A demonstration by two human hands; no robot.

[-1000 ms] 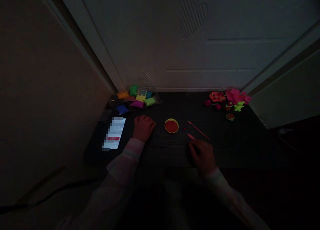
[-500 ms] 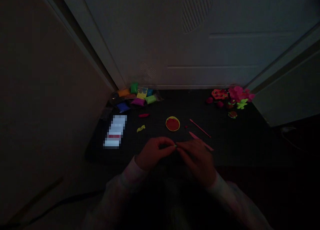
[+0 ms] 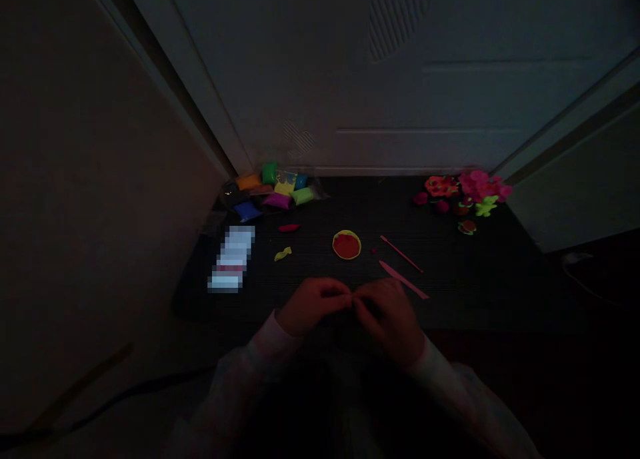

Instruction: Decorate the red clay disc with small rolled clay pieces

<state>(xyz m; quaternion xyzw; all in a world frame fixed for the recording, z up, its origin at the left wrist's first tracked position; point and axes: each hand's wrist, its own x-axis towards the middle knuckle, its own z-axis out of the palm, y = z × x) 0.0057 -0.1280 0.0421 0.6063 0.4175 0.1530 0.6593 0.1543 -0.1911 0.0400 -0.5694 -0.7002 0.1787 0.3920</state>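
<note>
My left hand [image 3: 315, 304] and my right hand [image 3: 391, 318] meet fingertip to fingertip over the table's near edge, both pinched closed. The tiny bit of green clay between them is hidden by the fingertips now; it showed there a moment earlier. Just beyond lies a flat red clay disc with a yellow rim [image 3: 347, 245]. Right of the disc are a tiny dark red ball [image 3: 373, 251], a thin pink modelling stick [image 3: 401, 254] and a pink plastic clay knife [image 3: 403, 280]. To the left lie a yellow strip of clay [image 3: 283, 254] and a red clay roll [image 3: 289, 228].
Several coloured clay packets [image 3: 277, 200] are piled at the back left, with a lit, blurred phone screen [image 3: 233, 259] in front. Pink flower-like pieces [image 3: 483, 186] and other small clay shapes stand back right. A white door [image 3: 320, 79] rises behind the dark table [image 3: 310, 212].
The green bit between my fingertips has gone out of sight. My right hand has turned slightly and its fingers are more curled. The view has shifted a little.
</note>
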